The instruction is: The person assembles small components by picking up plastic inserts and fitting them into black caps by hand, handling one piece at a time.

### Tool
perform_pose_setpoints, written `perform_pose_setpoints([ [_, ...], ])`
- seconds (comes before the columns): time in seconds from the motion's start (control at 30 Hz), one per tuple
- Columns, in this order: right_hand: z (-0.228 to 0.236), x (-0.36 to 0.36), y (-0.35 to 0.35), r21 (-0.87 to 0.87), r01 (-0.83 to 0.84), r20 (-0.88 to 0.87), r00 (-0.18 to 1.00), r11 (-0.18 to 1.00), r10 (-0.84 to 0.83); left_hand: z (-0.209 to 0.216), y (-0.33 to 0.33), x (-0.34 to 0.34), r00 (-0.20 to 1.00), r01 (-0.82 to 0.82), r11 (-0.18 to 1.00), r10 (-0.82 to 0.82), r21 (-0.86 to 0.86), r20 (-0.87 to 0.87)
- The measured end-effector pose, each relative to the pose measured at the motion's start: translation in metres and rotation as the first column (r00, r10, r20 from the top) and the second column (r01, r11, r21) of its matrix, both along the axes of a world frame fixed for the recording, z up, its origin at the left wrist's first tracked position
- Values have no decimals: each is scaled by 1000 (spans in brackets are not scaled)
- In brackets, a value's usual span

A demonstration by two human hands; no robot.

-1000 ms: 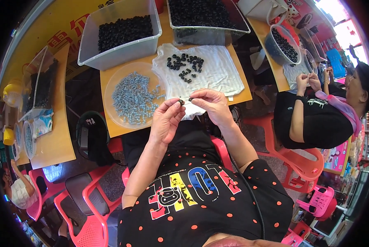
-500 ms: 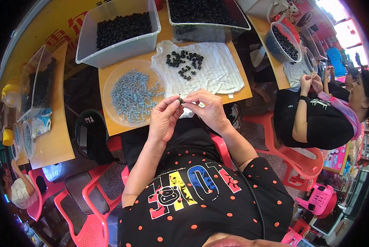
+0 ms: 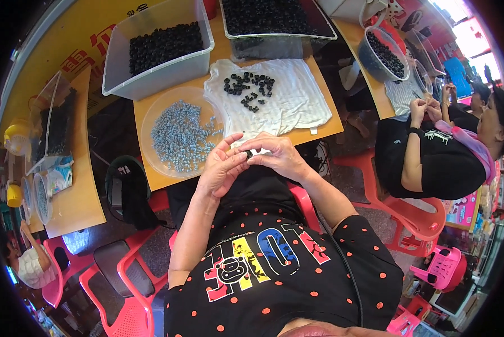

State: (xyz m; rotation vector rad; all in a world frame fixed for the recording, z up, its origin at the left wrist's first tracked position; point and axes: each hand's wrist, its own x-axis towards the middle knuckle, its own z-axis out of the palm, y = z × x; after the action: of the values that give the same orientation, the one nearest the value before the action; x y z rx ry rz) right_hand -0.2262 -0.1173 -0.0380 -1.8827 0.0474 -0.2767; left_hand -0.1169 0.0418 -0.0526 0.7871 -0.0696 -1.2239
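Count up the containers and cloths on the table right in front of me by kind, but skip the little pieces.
Rectangular bins of black pieces: 2
Round trays of blue coils: 1
White cloths, with more black pieces on top: 1
Total: 4

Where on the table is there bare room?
The right half of the white cloth is bare, right of the black pieces; a thin table strip borders its right edge. Crowded: the tray of blue coils at left, left bin and right bin behind.
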Motion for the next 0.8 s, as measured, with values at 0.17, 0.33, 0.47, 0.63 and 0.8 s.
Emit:
perform_pose_setpoints([
  [0.17, 2, -2, 8, -83, 67, -5, 998, 994, -68, -9, 1, -2, 997, 1, 1000, -2, -5, -76],
  [0.33, -11, 1, -1, 46, 23, -2, 1000, 999, -23, -8, -4, 2, 994, 38, 999, -36, 16, -102],
  [0.47, -26, 24, -44, 502, 15, -105, 993, 865, 44, 12, -18, 24, 996, 73, 997, -72, -9, 56],
  [0.63, -37, 71, -107, -232, 445, 78, 895, 865, -439, 63, -47, 115, 678, -254, 967, 191, -18, 710],
  [0.8, -58, 99, -134, -761, 313, 264, 950, 568, -170, 79, -56, 187, 345, -487, 871, 127, 62, 930],
])
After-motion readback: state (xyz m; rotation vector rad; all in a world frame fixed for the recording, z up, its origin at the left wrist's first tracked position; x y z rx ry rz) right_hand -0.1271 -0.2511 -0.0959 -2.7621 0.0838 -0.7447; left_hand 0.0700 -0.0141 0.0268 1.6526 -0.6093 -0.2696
